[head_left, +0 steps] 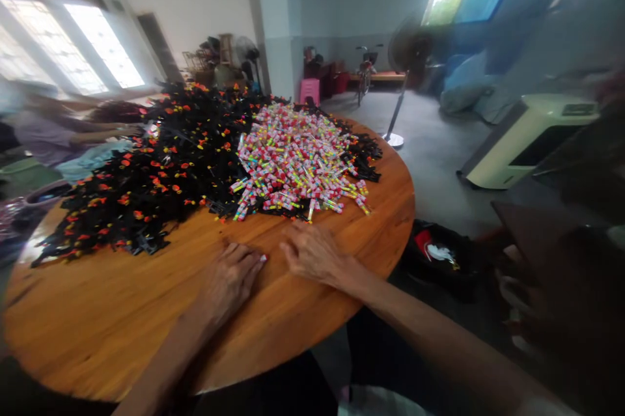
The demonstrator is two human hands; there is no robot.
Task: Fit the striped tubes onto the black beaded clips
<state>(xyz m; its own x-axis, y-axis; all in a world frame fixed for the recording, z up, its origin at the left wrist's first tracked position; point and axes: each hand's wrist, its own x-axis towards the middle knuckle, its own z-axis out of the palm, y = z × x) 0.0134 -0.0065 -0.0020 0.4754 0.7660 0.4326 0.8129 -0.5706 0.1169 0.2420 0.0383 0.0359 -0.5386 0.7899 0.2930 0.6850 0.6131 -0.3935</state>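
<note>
My left hand (234,276) rests on the wooden table, fingers closed. A small tube (263,258), white and red at its end, pokes out from the fingertips; most of it is hidden. My right hand (315,252) is just to the right, at the front edge of a heap of small tubes (297,155) with red, white and yellow-green colouring. Its fingers are slightly curled and apart, with nothing visible in them. Left of the tubes spreads a large pile of black plastic pieces (180,155) with orange and yellow tips; their kind is unclear.
The round wooden table (161,312) carries both piles. At the left, a blurred person (46,123) sits by the black pile. Right of the table are a black bag (442,266) with loose items, a standing fan (398,103) and an air cooler (527,142). A pink stool (310,90) stands behind.
</note>
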